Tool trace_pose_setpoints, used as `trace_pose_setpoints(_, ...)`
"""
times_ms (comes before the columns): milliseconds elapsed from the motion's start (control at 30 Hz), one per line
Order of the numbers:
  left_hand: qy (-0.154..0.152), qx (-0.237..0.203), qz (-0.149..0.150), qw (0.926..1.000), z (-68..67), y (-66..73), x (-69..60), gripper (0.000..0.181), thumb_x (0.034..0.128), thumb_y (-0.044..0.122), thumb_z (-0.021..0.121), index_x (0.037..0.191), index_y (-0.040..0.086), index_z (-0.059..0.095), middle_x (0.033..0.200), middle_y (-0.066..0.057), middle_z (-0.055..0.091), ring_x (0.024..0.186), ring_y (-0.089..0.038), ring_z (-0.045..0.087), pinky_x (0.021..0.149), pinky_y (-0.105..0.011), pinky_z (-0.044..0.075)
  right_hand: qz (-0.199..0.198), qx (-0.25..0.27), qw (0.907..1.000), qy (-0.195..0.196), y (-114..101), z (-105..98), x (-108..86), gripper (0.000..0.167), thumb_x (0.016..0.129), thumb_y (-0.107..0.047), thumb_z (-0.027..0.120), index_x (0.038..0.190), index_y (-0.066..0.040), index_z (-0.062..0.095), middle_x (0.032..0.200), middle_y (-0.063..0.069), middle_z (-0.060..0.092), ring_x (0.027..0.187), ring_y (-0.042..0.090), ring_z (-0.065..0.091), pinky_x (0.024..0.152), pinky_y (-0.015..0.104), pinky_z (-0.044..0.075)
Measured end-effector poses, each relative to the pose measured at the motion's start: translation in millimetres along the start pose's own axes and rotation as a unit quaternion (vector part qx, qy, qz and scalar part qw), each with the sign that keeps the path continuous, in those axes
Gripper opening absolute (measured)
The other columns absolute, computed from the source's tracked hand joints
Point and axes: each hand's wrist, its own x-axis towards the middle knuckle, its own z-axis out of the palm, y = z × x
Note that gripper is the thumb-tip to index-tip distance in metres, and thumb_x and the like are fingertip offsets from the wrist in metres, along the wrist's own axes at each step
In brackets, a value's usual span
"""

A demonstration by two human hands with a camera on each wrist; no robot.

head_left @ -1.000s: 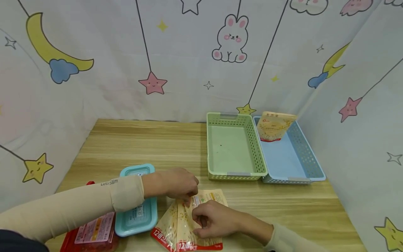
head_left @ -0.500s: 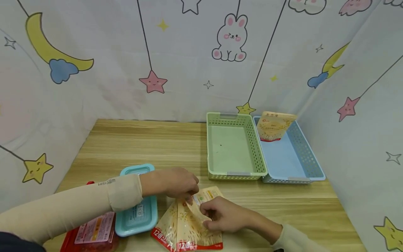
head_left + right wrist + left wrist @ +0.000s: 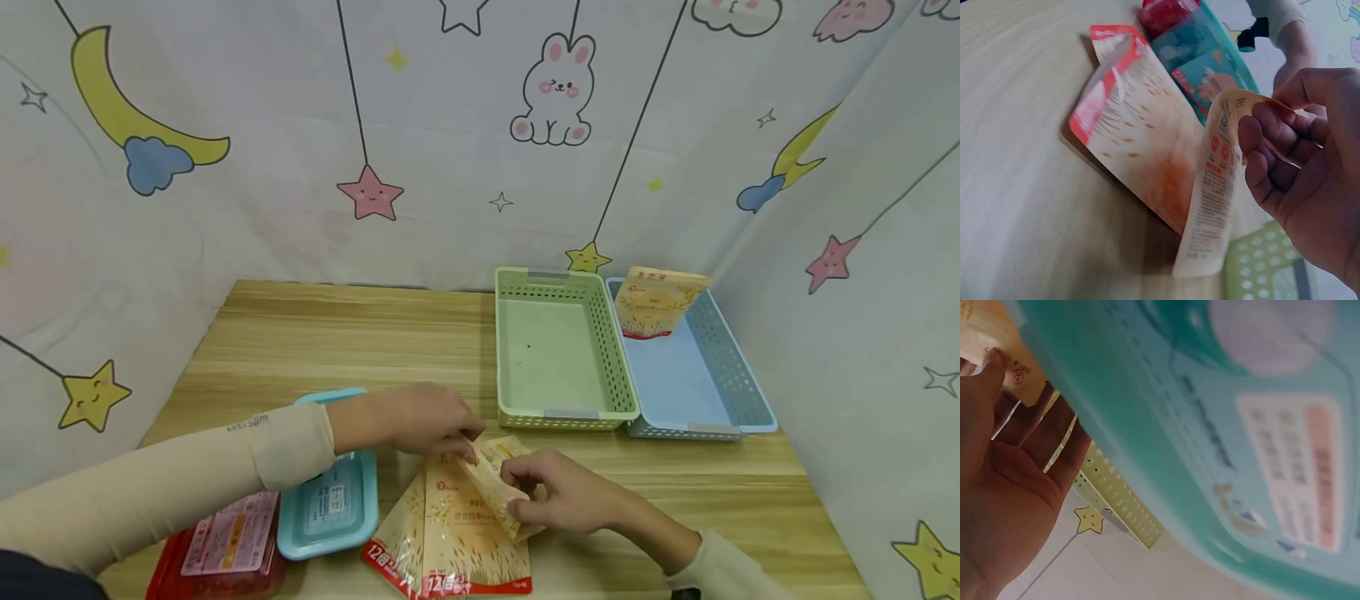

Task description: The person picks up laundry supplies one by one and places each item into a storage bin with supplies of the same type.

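Several beige pouches with red bottom bands lie fanned at the front of the table, one printed pouch (image 3: pixel 465 525) on top with another (image 3: pixel 397 537) showing to its left. Between my hands a beige pouch (image 3: pixel 491 492) is raised and bent, its text-covered back (image 3: pixel 1213 206) visible in the right wrist view. My right hand (image 3: pixel 566 492) pinches its edge between thumb and fingers. At its upper left, my left hand (image 3: pixel 416 417) pinches a pouch corner (image 3: pixel 1019 372) under the thumb; this looks like the same pouch, though the overlap hides part of it.
A turquoise-rimmed container (image 3: pixel 326 508) lies under the left forearm, beside a red-based box (image 3: pixel 225 550). Behind stand a green basket (image 3: pixel 547 350) and a blue basket (image 3: pixel 675 375) with an upright beige pouch (image 3: pixel 656 304). Printed curtains (image 3: pixel 450 233) surround the table.
My right hand has shifted to the right and slightly up, drawing the pouch edge with it. More of the printed pouch underneath now shows. My left hand has moved slightly right.
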Motion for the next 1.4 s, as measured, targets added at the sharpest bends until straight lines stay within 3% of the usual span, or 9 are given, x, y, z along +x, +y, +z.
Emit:
trace_pose_setpoints(167,0.048,-0.02,0.012,0.9986,-7.8,-5.7,-3.1,0.028,0.1066,0.049,0.061,0.096,0.023,0.065,0.078,0.016,0.06,0.068,-0.001,0.055,0.065,-0.027,0.05,-0.01,-0.003,0.9998,0.017,-8,-23,-5.7,0.018,0.096,-0.005,0.063,0.085,-0.017,0.055,0.074,-0.011,0.049,0.069,-0.001,0.049,0.06,0.024,0.044)
trace_pose_setpoints(367,0.088,-0.014,0.036,0.9953,-13.1,-6.7,-2.3,0.025,0.1097,0.044,0.058,0.099,0.023,0.064,0.086,0.014,0.066,0.077,-0.002,0.063,0.07,-0.027,0.055,-0.02,-0.037,0.9985,0.034,-17,-46,-16.9,0.017,0.102,-0.004,0.061,0.093,-0.018,0.064,0.079,-0.007,0.065,0.07,0.001,0.062,0.064,0.025,0.054)
trace_pose_setpoints(467,0.097,-0.007,0.042,0.9943,-15.6,-6.0,-1.8,0.02,0.1092,0.039,0.061,0.1,0.021,0.062,0.089,0.012,0.068,0.081,-0.003,0.066,0.072,-0.027,0.056,-0.033,-0.065,0.9959,0.054,-21,-55,-21.6,0.02,0.104,-0.003,0.06,0.093,-0.02,0.063,0.079,-0.009,0.063,0.068,0.002,0.061,0.063,0.026,0.055)
trace_pose_setpoints(567,0.109,-0.007,0.049,0.9928,-17.2,-5.8,-0.5,0.018,0.1083,0.033,0.064,0.096,0.02,0.06,0.085,0.012,0.066,0.075,-0.003,0.063,0.067,-0.026,0.054,-0.038,-0.088,0.993,0.07,-22,-62,-24.9,0.023,0.104,-0.002,0.061,0.092,-0.022,0.061,0.079,-0.012,0.06,0.067,0.001,0.058,0.062,0.026,0.054)
trace_pose_setpoints(833,0.147,0.014,0.077,0.9861,-15.8,-5.6,4.6,0.02,0.1065,0.025,0.068,0.09,0.018,0.059,0.078,0.012,0.062,0.067,0.002,0.058,0.062,-0.02,0.05,-0.007,-0.129,0.9875,0.09,-20,-67,-30.8,0.027,0.103,-0.005,0.062,0.089,-0.027,0.057,0.077,-0.014,0.048,0.065,0.002,0.045,0.057,0.026,0.044)
trace_pose_setpoints(933,0.158,0.018,0.081,0.9839,-14.9,-6.1,5.5,0.02,0.1062,0.024,0.069,0.089,0.018,0.059,0.076,0.012,0.06,0.065,0.002,0.056,0.059,-0.02,0.048,0.002,-0.145,0.9855,0.088,-20,-69,-32.3,0.022,0.105,-0.01,0.062,0.093,-0.028,0.06,0.079,-0.017,0.054,0.065,0.002,0.05,0.057,0.027,0.048)
trace_pose_setpoints(1100,0.166,0.014,0.076,0.9831,-14.4,-6.4,6.3,0.022,0.1059,0.023,0.069,0.088,0.019,0.058,0.074,0.013,0.058,0.064,0.002,0.054,0.059,-0.02,0.045,0.03,-0.162,0.9844,0.062,-22,-70,-34.1,0.004,0.105,-0.025,0.07,0.104,-0.027,0.067,0.09,-0.017,0.064,0.073,0.002,0.06,0.061,0.028,0.055)
trace_pose_setpoints(1267,0.155,-0.002,0.066,0.9856,-16.3,-8.3,9.5,0.024,0.1062,0.024,0.069,0.086,0.019,0.056,0.077,0.013,0.062,0.07,0.001,0.062,0.063,-0.021,0.051,0.053,-0.174,0.9826,0.038,-21,-71,-35.3,0.012,0.105,-0.023,0.07,0.117,-0.024,0.069,0.1,-0.014,0.069,0.071,-0.001,0.061,0.062,0.025,0.055)
trace_pose_setpoints(1400,0.126,-0.05,0.044,0.9898,-21.3,-13.1,13.7,0.024,0.1062,0.026,0.069,0.087,0.019,0.056,0.083,0.011,0.069,0.085,-0.004,0.073,0.076,-0.025,0.06,0.064,-0.159,0.9847,0.028,-20,-72,-36.1,0.016,0.107,-0.022,0.067,0.123,-0.021,0.071,0.106,-0.009,0.073,0.072,-0.001,0.064,0.062,0.024,0.057)
